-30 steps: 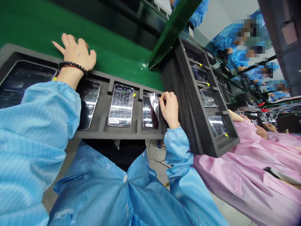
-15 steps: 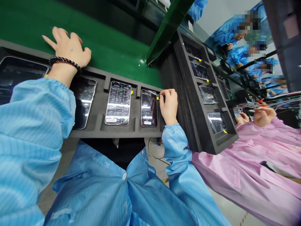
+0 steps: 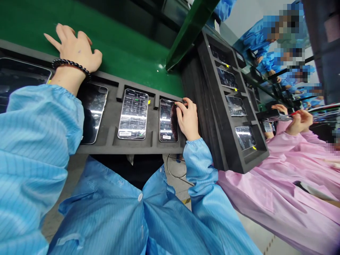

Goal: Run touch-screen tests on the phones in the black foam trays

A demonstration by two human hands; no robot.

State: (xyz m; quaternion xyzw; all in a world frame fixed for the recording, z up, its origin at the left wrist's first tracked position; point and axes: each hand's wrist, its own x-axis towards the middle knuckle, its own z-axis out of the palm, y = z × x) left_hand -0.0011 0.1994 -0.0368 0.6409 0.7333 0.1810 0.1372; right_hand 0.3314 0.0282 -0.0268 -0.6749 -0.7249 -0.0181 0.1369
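Observation:
My left hand [image 3: 77, 47], with a black beaded bracelet at the wrist, reaches across the grey foam tray [image 3: 132, 147]. Its fingers are spread over the green mat, and it holds nothing. Beneath that forearm lies a dark-screened phone [image 3: 92, 115], partly covered. My right hand [image 3: 188, 120] is at the upper right edge of a smaller phone [image 3: 166, 124] in the tray's right end; thumb and forefinger sit a little apart there, apparently touching its side. Left of it, a phone with a lit table of text [image 3: 132, 115] lies face up, a yellow tab at its edge.
Another phone [image 3: 21, 81] lies at the far left of the tray. To the right, a stack of foam trays [image 3: 228, 141] carries several phones. A green post [image 3: 190, 33] rises behind. A co-worker in a pink smock [image 3: 265, 198] sits close by on the right.
My right hand has shifted left from the tray's edge onto the phone's side, covering its yellow tab. My left hand stays spread in nearly the same place.

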